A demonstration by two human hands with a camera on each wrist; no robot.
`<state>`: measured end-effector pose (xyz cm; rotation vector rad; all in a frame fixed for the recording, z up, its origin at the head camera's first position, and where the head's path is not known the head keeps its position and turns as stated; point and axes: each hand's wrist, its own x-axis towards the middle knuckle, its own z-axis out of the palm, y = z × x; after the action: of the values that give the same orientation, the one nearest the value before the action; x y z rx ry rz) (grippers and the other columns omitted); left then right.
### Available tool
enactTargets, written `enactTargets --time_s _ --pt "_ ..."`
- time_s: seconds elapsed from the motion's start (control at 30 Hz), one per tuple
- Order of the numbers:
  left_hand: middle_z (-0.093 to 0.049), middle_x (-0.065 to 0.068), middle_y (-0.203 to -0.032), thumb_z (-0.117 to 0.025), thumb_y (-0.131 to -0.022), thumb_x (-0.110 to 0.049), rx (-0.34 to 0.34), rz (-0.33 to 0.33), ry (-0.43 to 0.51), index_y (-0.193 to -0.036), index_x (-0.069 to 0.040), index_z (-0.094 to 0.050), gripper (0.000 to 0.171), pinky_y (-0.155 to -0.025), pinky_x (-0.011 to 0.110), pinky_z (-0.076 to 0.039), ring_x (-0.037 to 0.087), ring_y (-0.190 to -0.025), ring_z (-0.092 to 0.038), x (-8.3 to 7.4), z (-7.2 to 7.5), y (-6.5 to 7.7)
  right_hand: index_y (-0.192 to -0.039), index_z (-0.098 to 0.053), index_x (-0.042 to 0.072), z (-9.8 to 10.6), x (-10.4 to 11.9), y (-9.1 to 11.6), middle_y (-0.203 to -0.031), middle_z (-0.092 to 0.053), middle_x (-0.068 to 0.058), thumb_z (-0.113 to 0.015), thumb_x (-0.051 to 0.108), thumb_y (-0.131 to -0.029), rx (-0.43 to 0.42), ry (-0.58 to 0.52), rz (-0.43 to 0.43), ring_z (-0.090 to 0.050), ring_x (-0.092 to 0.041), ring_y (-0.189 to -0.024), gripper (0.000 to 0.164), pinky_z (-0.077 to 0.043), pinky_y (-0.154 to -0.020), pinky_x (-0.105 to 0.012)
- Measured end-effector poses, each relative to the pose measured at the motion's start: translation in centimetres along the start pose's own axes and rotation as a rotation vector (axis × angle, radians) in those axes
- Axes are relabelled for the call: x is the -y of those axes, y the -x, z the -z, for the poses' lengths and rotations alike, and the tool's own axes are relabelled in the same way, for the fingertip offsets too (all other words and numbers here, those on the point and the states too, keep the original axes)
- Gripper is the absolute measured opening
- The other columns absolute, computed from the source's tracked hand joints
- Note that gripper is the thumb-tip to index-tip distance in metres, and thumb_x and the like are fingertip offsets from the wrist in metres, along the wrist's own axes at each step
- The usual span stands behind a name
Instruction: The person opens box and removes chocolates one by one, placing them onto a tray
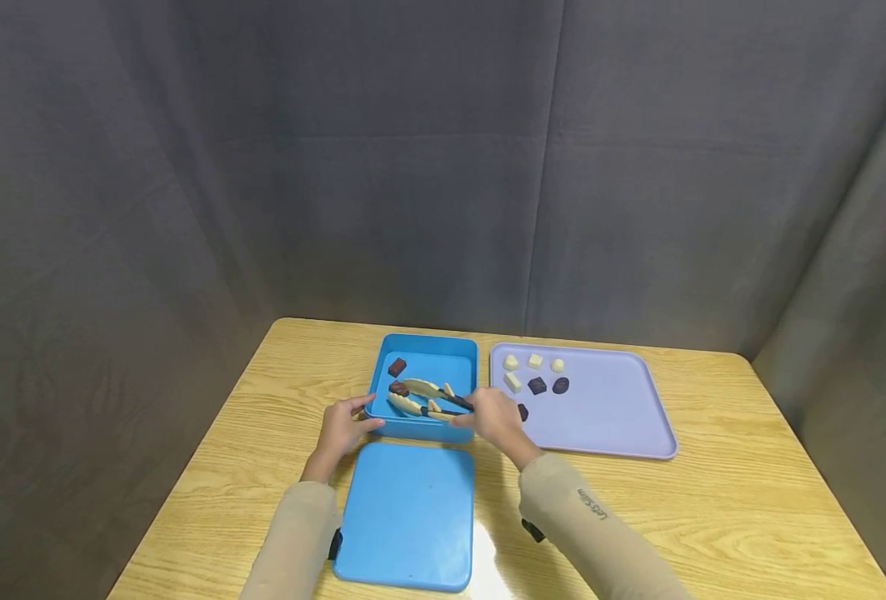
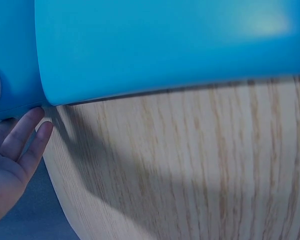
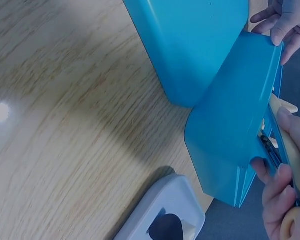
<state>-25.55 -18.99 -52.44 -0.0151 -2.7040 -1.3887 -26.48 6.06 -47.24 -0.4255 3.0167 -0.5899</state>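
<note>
My left hand [image 1: 342, 427] holds the near left corner of the blue box [image 1: 427, 430], thumb on the front wall and fingers along the side. My right hand [image 1: 493, 414] grips beige-and-black tongs [image 1: 435, 390] over the box. Between the tongs' tips is a brown chocolate-like piece [image 1: 398, 388], low inside the box. Behind it a reddish-brown rectangular piece [image 1: 397, 367] lies on the box floor. In the right wrist view, fingers [image 3: 280, 192] wrap the tongs' handle, while the box wall hides the tips.
A flat blue lid [image 1: 409, 517] lies in front of the box. To the right is a lilac tray [image 1: 615, 408] with several cream pieces [image 1: 535, 361] and dark pieces [image 1: 560, 385]; my right hand partly covers another dark piece [image 1: 523, 412]. Grey curtains [image 1: 412, 167] hang behind the wooden table [image 1: 713, 517].
</note>
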Motion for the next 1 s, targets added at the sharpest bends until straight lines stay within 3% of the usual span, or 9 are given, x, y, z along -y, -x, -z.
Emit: enactTargets --time_s 0.4,0.57,0.73,1.0 --pt "-0.054 0.019 -0.119 -0.072 -0.074 -0.008 0.003 0.020 0.006 -0.118 -0.001 -0.058 0.047 -0.083 0.040 -0.046 0.033 -0.109 -0.051 0.03 -0.17 -0.11 -0.080 -0.069 0.012 -0.58 0.40 -0.32 -0.058 -0.049 0.004 -0.074 0.041 -0.069 -0.012 0.005 -0.007 -0.039 -0.011 -0.049 0.032 -0.026 -0.038 -0.023" --pt "-0.054 0.019 -0.119 -0.072 -0.074 -0.009 0.005 0.019 -0.003 -0.119 -0.002 -0.058 0.047 -0.083 0.040 -0.046 0.034 -0.108 -0.051 0.15 -0.23 -0.09 -0.084 -0.071 0.012 -0.72 0.38 -0.17 -0.059 -0.049 0.003 -0.073 0.040 -0.071 -0.010 -0.003 -0.003 -0.037 -0.010 -0.048 0.031 -0.024 -0.037 -0.023" --pt "-0.054 0.019 -0.120 -0.072 -0.075 -0.009 0.006 0.028 -0.003 -0.119 -0.002 -0.057 0.047 -0.084 0.040 -0.045 0.034 -0.109 -0.050 0.06 -0.20 -0.11 -0.098 -0.071 0.012 -0.86 0.24 -0.07 -0.066 -0.053 0.004 -0.073 0.039 -0.071 -0.027 0.022 0.004 -0.040 -0.011 -0.052 0.038 -0.025 -0.038 -0.023" --pt "-0.053 0.019 -0.121 -0.071 -0.075 -0.008 0.005 0.039 0.006 -0.119 -0.002 -0.057 0.047 -0.084 0.039 -0.045 0.033 -0.110 -0.050 0.01 -0.21 -0.13 -0.094 -0.072 0.014 -0.76 0.14 0.08 -0.064 -0.052 0.004 -0.072 0.040 -0.071 -0.035 0.032 0.012 -0.038 -0.011 -0.050 0.035 -0.024 -0.037 -0.023"
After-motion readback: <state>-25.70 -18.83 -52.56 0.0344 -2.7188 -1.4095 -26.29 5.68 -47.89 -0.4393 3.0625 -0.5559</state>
